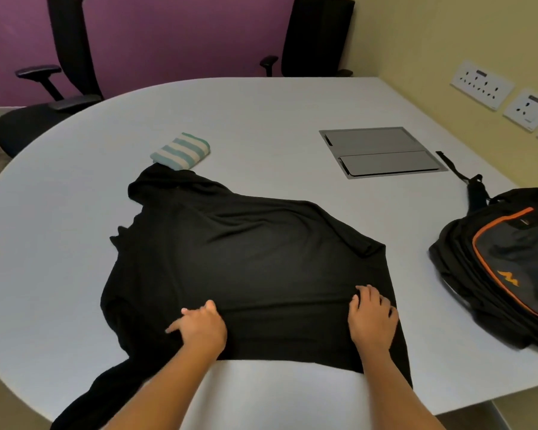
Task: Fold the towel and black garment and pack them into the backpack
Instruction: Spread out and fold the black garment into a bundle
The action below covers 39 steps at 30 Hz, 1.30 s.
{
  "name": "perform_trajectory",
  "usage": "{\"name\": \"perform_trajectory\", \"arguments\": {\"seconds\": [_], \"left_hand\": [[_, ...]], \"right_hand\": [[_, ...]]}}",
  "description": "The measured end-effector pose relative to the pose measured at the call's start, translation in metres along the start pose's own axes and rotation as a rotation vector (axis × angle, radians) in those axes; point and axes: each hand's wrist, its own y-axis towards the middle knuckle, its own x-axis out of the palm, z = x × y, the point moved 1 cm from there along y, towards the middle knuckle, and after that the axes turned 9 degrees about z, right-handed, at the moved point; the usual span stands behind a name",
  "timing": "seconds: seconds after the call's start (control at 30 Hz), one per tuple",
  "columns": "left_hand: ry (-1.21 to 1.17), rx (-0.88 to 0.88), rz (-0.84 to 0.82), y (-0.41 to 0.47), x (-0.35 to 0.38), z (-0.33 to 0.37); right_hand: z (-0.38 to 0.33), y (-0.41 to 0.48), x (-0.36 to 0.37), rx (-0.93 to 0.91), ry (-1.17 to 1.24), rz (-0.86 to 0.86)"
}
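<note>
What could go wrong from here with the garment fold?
The garment hangs off the table edge at lower left, so it might slide when lifted. Its far end touches the folded towel and could drag it. The left hand and right hand only press on the cloth near the hem, so wrinkles may get folded in.

My left hand [203, 327] lies palm down, fingers spread and pointing left, thumb up. My right hand [371, 318] is palm down too, fingers curled slightly forward. Both bare forearms reach in from below, apart from each other.
</note>
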Motion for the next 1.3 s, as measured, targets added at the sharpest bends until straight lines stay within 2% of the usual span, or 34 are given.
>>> {"name": "perform_trajectory", "arguments": {"seconds": [0.07,0.13,0.23,0.37,0.57,0.73,0.83,1.0,1.07,1.13,1.23,1.3], "left_hand": [[0.045,0.078,0.031,0.013,-0.031,0.007],[-0.014,0.119,0.144,0.032,-0.057,0.008],[-0.198,0.140,0.317,0.068,-0.082,0.007],[-0.309,0.189,0.430,0.119,-0.095,0.009],[-0.388,0.249,0.399,0.174,-0.079,0.013],[-0.380,0.240,0.387,0.206,-0.081,0.020],[-0.390,0.190,0.395,0.226,-0.084,0.022],[-0.390,0.167,0.378,0.251,-0.080,0.027],[-0.375,0.164,0.379,0.257,-0.075,0.029],[-0.358,0.161,0.391,0.262,-0.071,0.033],[-0.359,0.162,0.395,0.270,-0.073,0.040],[-0.357,0.174,0.387,0.277,-0.077,0.043]], "right_hand": [[-0.009,0.018,-0.009,0.088,0.045,0.082],[-0.019,0.039,-0.018,0.140,0.179,0.105],[-0.034,0.073,-0.024,0.077,0.252,0.103],[-0.049,0.109,-0.020,0.064,0.260,0.013],[-0.057,0.143,-0.003,0.027,0.004,-0.099],[-0.063,0.171,0.012,0.014,-0.113,0.001],[-0.060,0.202,0.006,0.084,-0.138,0.102],[-0.068,0.254,-0.004,0.219,0.084,0.299],[-0.085,0.257,0.000,0.135,0.194,0.341],[-0.109,0.247,0.012,-0.045,0.307,0.305],[-0.144,0.215,0.036,-0.406,0.461,0.079],[-0.152,0.200,0.052,-0.564,0.312,-0.079]]}}
